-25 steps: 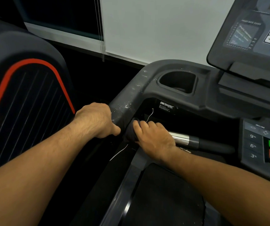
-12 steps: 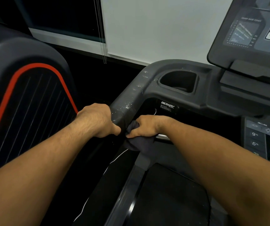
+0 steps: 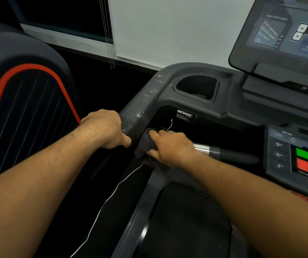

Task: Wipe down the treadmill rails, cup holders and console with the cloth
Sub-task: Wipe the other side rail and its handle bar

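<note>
At the rail (image 3: 142,107)
The left hand (image 3: 102,127) grips the rail; the right hand (image 3: 171,148), just right, holds the cloth (image 3: 145,142) against it. Behind lies the cup holder (image 3: 196,86), with the console (image 3: 283,34) farther right.

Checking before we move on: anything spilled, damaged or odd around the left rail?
Yes. White droplets speckle the rail just above the left hand, unwiped. A long white thread trails down from near the cloth.

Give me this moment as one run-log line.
phase: wiping rail | left hand: grips rail | right hand: holds cloth against rail's inner side | rail top: droplets visible
</note>
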Motion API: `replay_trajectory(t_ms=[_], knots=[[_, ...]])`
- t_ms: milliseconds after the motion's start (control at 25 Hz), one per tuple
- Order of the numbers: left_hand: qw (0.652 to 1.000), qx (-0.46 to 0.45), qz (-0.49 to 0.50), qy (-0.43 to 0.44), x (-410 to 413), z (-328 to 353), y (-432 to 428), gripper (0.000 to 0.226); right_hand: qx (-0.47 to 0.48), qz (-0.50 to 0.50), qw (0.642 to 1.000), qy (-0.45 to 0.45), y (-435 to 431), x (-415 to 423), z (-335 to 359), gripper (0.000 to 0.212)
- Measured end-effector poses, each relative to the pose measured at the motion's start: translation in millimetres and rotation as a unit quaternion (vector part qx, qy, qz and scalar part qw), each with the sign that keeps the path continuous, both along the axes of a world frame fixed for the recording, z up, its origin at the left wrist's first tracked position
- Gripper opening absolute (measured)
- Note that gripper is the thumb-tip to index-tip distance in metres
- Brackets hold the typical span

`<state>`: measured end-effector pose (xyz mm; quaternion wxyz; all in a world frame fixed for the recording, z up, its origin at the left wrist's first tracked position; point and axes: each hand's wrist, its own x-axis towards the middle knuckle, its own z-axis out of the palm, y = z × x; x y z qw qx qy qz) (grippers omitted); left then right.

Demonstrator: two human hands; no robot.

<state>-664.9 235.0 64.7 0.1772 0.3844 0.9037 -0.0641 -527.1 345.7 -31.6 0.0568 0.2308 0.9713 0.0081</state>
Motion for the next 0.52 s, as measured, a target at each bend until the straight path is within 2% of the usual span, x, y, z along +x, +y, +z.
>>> replay_trajectory(t_ms=[80,160,360,520], knots=[[1.000,-0.003,-0.008,0.009,0,-1,-1,0.055,-0.071,-0.040,0.996,-0.027,14,15,14,0.057],[1.000,0.000,-0.015,0.013,0,0,-1,0.056,-0.097,-0.080,0.991,-0.034,25,39,23,0.059],[1.000,-0.002,-0.020,0.011,-1,1,-3,0.056,-0.028,-0.107,0.992,-0.054,36,107,32,0.058],[0.999,-0.002,-0.031,0.022,-2,-2,-2,0.052,-0.046,-0.145,0.983,-0.104,44,120,39,0.052]])
